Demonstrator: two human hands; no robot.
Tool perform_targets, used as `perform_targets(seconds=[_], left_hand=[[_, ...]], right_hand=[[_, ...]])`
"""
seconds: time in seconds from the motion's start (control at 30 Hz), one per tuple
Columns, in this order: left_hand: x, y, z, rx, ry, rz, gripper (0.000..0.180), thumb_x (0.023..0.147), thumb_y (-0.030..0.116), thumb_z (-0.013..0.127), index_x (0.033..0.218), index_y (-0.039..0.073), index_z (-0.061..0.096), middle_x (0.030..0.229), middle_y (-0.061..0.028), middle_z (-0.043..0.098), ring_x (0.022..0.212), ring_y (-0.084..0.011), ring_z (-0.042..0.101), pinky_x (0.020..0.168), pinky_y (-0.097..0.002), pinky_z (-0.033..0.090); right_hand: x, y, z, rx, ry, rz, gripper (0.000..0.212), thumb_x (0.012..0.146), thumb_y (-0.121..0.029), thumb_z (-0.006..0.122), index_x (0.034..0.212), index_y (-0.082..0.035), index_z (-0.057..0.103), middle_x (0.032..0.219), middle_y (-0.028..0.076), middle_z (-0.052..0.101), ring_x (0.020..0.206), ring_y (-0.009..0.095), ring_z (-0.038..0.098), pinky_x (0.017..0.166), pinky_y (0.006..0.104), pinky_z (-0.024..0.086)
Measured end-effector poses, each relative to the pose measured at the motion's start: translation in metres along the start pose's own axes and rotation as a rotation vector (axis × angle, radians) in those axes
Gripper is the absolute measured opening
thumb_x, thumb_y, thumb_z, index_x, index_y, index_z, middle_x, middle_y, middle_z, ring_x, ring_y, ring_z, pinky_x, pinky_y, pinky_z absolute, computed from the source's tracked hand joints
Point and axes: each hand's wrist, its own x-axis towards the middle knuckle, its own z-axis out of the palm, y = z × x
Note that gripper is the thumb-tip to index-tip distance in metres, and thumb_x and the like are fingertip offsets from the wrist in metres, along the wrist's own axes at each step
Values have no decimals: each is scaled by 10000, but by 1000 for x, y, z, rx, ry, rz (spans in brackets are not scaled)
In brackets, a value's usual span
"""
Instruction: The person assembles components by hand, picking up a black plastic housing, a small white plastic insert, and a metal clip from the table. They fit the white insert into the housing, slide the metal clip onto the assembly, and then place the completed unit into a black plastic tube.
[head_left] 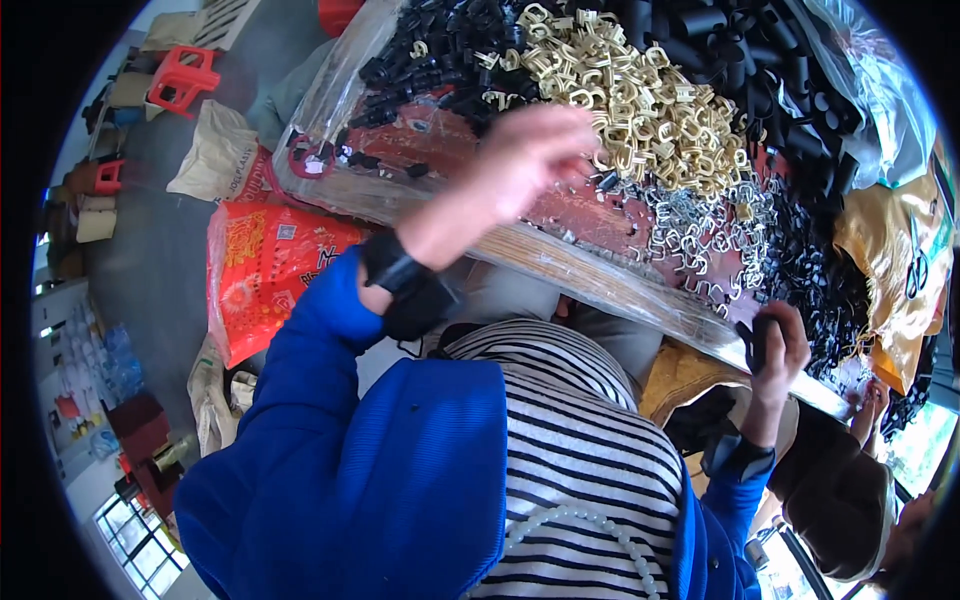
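My left hand (pixel 535 160) is over the worktable, beside a heap of cream U-shaped plastic clips (pixel 640 95); motion smears its fingers, so any grip is hidden. My right hand (pixel 783 352) is at the table's near edge on the right, its fingers closed round a black plastic part (pixel 758 342). Between the hands lie bent metal wire clips (pixel 705 240), with small black pieces (pixel 815 290) to their right. Larger black tube-shaped parts (pixel 705 22) are piled at the far right, and black fittings (pixel 440 60) at the far left.
The table's wooden front edge (pixel 590 270) runs close to my body. An orange-red bag (pixel 255 270) and a beige sack (pixel 215 150) stand left of it. Red stools (pixel 183 80) are farther off. A yellow bag (pixel 895 250) and another person's hand (pixel 873 408) are at the right.
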Motion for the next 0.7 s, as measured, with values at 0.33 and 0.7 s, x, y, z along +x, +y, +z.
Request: perform_targets(seconds=[0.33,0.7], left_hand=[[10,64,-161,1444,723,580,348,692,174,592,1017,65,528,911,-109,554,802,-213,539,703,-280,428],[7,19,-149,1263,439,657,258,700,104,561,954,55,557,1052,-118,496,1022,-237,437,875,-303,333]], right_hand=[[-137,83,-108,-447,18,655,209,759,-166,508,819,30,548,763,57,553,713,137,497,646,249,384],[-78,34,-66,-598,-191,411,200,725,-130,569,861,15,550,742,78,573,676,135,538,608,249,419]])
